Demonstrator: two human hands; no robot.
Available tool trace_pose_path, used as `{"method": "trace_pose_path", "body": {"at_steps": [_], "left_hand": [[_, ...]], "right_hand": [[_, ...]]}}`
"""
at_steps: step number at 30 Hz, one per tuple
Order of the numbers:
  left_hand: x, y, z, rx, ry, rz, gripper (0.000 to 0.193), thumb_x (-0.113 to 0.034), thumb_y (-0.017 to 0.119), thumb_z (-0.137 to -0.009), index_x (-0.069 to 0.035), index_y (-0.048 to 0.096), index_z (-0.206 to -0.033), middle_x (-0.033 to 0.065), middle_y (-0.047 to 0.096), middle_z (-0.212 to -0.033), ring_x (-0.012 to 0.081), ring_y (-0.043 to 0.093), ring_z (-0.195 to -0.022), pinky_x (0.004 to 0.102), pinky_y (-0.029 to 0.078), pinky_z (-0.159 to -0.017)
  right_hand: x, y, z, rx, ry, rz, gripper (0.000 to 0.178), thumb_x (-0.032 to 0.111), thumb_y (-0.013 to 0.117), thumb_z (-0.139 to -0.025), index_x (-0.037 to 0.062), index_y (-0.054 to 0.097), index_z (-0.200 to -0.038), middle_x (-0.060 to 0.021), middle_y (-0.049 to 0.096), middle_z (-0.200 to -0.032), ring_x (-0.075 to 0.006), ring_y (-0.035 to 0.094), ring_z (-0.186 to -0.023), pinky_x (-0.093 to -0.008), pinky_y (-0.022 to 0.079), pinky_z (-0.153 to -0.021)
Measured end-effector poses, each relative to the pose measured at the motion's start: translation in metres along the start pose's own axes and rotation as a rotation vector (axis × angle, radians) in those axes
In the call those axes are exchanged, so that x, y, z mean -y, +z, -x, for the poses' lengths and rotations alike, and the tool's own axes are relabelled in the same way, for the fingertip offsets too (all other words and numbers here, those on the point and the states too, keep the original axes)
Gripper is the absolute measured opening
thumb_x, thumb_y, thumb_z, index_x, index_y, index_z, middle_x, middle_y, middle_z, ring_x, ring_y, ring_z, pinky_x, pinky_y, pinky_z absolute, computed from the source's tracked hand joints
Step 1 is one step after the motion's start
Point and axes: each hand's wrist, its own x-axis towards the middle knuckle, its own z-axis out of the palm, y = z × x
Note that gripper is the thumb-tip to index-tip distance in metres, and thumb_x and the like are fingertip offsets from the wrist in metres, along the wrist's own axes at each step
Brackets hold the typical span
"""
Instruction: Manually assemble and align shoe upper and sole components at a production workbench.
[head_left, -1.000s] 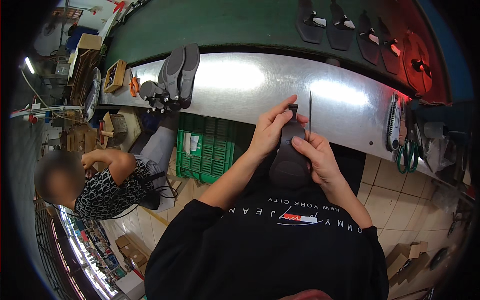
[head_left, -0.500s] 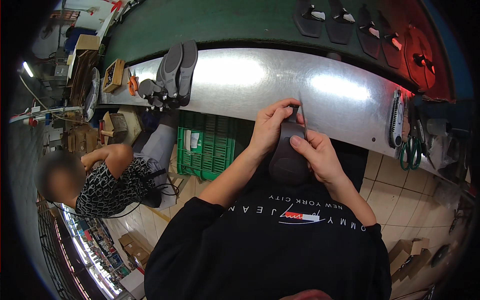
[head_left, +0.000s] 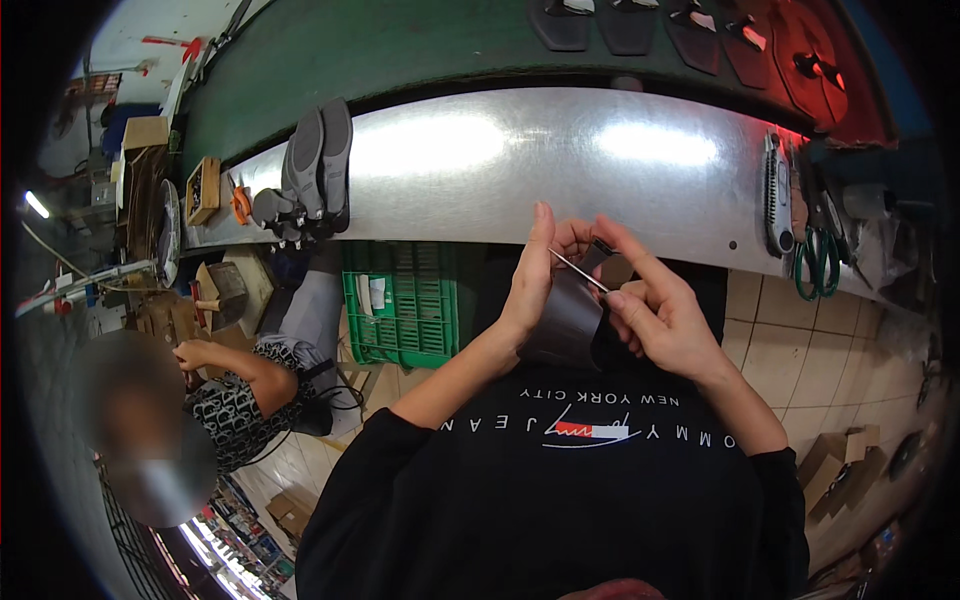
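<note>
A dark sandal sole [head_left: 562, 328] is held bent in front of my shirt, just off the bench's near edge. My left hand [head_left: 528, 292] grips it from the left, thumb pointing up and fingers partly hidden behind it. My right hand [head_left: 668, 318] pinches a thin metal rod-like tool [head_left: 578, 270], which slants up and left across the sole's far end. Its handle is hidden in my right fingers, so its kind is unclear. A small black strap piece [head_left: 602, 248] stands at that end, beside my raised right index finger.
The metal bench [head_left: 440, 200] bears grey sandal soles [head_left: 308, 165], orange-handled pliers [head_left: 240, 203], a utility knife [head_left: 777, 195] and green-handled scissors [head_left: 818, 272]. Dark sandals [head_left: 690, 38] lie on the green surface [head_left: 400, 55] beyond. A green crate [head_left: 438, 300] and a co-worker [head_left: 250, 385] are left.
The sole has turned and bent, its smooth dark face now tilted. The rod has swung from nearly upright to slanting left. My right index finger has risen to the strap; the view has shifted.
</note>
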Motion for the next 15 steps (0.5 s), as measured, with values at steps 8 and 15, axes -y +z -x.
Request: {"method": "trace_pose_path", "body": {"at_steps": [8,15], "left_hand": [[0.031,-0.014,0.010,-0.036,0.105,-0.068,0.087,-0.071,0.009,-0.093,-0.003,0.062,-0.092,0.0012,0.058,-0.074,0.0105,0.052,-0.066,0.0230,0.040,-0.062],[0.051,-0.017,0.019,-0.132,0.070,0.055,0.085,-0.069,0.015,-0.095,0.001,0.064,-0.095,0.0039,0.061,-0.072,0.0098,0.052,-0.060,0.0233,0.039,-0.057]], "right_hand": [[-0.031,0.013,0.009,-0.009,0.077,-0.202,0.055,-0.003,0.047,-0.094,0.0119,0.038,-0.146,0.0026,0.058,-0.075,-0.0024,0.042,-0.060,-0.0177,0.038,-0.058],[-0.041,0.025,0.017,-0.070,0.083,-0.314,0.046,0.003,0.050,-0.095,0.0079,0.046,-0.141,-0.0011,0.063,-0.092,-0.0026,0.041,-0.061,-0.0167,0.035,-0.055]]}}
